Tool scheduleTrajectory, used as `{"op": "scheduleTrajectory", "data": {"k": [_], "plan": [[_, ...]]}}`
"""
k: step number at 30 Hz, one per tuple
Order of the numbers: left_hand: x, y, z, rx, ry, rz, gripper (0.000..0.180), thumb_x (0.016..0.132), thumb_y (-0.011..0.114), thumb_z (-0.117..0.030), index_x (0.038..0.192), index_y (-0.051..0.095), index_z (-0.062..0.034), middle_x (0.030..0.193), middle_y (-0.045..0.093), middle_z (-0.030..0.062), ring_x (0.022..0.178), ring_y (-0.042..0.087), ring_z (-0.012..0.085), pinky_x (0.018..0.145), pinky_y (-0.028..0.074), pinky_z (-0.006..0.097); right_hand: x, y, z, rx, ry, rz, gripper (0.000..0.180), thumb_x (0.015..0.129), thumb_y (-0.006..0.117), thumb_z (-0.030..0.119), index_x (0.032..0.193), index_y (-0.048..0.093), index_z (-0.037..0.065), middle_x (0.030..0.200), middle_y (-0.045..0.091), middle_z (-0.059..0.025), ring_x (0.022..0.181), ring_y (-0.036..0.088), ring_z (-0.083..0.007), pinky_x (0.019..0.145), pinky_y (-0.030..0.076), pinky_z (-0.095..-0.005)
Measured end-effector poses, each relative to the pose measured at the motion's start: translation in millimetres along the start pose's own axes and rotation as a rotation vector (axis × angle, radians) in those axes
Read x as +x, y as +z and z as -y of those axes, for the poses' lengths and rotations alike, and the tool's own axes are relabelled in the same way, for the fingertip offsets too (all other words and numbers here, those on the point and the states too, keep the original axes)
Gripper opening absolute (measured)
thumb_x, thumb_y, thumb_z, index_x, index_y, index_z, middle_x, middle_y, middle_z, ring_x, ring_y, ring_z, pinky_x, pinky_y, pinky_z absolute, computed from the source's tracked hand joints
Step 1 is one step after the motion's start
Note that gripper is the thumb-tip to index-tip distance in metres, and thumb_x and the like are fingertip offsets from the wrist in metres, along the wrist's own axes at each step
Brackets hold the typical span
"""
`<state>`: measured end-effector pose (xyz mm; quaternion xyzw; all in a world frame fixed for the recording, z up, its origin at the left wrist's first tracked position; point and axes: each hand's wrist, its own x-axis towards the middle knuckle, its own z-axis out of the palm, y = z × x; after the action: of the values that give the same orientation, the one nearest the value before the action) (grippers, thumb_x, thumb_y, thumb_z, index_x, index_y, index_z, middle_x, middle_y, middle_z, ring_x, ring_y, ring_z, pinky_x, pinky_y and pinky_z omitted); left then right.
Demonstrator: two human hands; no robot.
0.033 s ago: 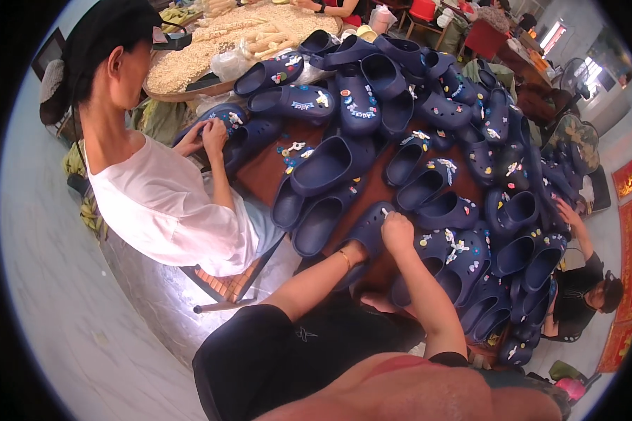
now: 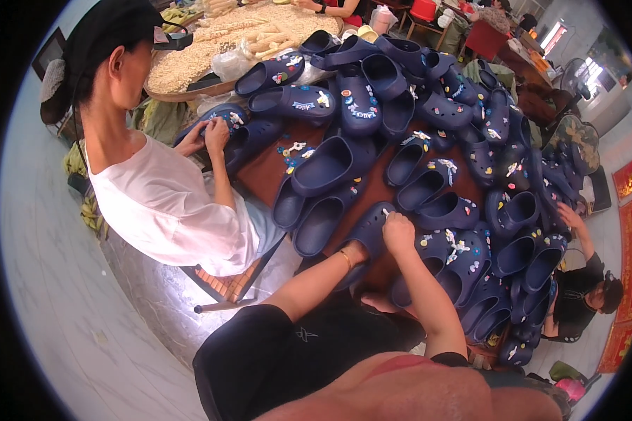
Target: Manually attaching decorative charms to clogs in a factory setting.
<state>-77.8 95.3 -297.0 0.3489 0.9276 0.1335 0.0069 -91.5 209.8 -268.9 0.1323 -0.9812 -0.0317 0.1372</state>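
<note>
One navy-blue, perforated, foam-like clog [image 2: 369, 227] sits over the reddish-brown worktop [image 2: 256, 175], left hand [image 2: 357, 250] inside, grip not visible, and the small white piece [image 2: 385, 212] pinched in the right hand [image 2: 399, 232] may slip if pressed askew.

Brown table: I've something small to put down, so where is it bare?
One patch of table lies between the loose charms and the plain shoe beside the co-worker; a narrow strip between the big middle shoe and shoes right of it, above the shoe on the left hand. Heaped shoes crowd the right side.
</note>
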Motion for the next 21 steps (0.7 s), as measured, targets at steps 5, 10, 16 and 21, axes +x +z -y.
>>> {"op": "scheduleTrajectory", "data": {"k": [5, 10, 16, 21], "plan": [[-4.1, 19.4, 3.9, 0.099, 0.041, -0.030, 0.049, 0.088, 0.033, -0.024, 0.131, 0.034, -0.0023, 0.138, 0.030, 0.0141, 0.130, 0.025, 0.0259, 0.108, 0.016, 0.037, -2.7, -1.5, -2.9, 0.033, -0.067, -0.086, 0.005, 0.073, 0.053, 0.009, 0.073, 0.054, 0.004, 0.066, 0.055, -0.0098, 0.063, 0.059, -0.0244, 0.057, 0.049, -0.0347], [26.2, 14.3, 3.3, 0.065, 0.038, -0.009, 0.049, 0.088, 0.033, -0.024, 0.131, 0.033, -0.0022, 0.139, 0.029, 0.0138, 0.130, 0.024, 0.0259, 0.108, 0.016, 0.037, -4.2, 0.1, 1.0, 0.017, -0.075, -0.066, 0.009, 0.076, 0.052, 0.010, 0.075, 0.056, 0.003, 0.066, 0.056, -0.0091, 0.062, 0.058, -0.0235, 0.055, 0.048, -0.0337], [26.1, 10.3, 1.8, 0.029, 0.011, 0.023, 0.049, 0.088, 0.033, -0.024, 0.132, 0.031, -0.0021, 0.139, 0.029, 0.0135, 0.130, 0.024, 0.0259, 0.109, 0.015, 0.037, -1.1, -0.6, 8.2, -0.017, -0.011, -0.110, 0.011, 0.077, 0.052, 0.010, 0.077, 0.058, 0.002, 0.067, 0.056, -0.0089, 0.062, 0.058, -0.0221, 0.054, 0.048, -0.0322], [17.8, 13.1, 0.8, 0.004, 0.024, 0.023, 0.050, 0.088, 0.033, -0.024, 0.133, 0.030, -0.0020, 0.139, 0.028, 0.0133, 0.131, 0.023, 0.0259, 0.109, 0.015, 0.037, -4.9, 4.5, 21.5, -0.090, 0.053, -0.092, 0.012, 0.077, 0.052, 0.009, 0.079, 0.059, 0.000, 0.070, 0.057, -0.0091, 0.066, 0.057, -0.0216, 0.055, 0.048, -0.0322]]}}
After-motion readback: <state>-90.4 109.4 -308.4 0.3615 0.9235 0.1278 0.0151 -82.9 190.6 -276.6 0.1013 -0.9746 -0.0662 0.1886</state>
